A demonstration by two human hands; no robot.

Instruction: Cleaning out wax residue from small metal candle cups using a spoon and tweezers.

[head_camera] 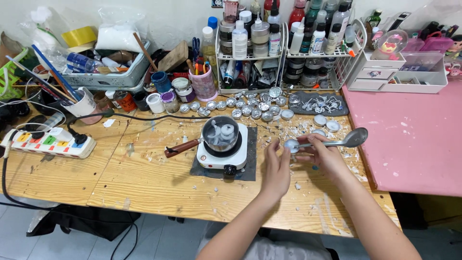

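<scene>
1. Left hand [276,168] and right hand [323,155] meet over the wooden table [144,178], at 3 o'clock from the hotplate [222,154].
2. A small metal cup [290,145] sits between both hands' fingertips, pinched there.
3. The right fingers are also closed on a metal spoon [353,138], its bowl pointing to 3 o'clock.
4. A small pot [220,132] with white lumps sits on the hotplate, handle toward 8 o'clock.
5. More cups [250,108] lie in rows at 12 o'clock from the pot.

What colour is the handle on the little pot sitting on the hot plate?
Reddish-brown, in the head view: the pot handle sticks out left from the small metal pot.
</scene>
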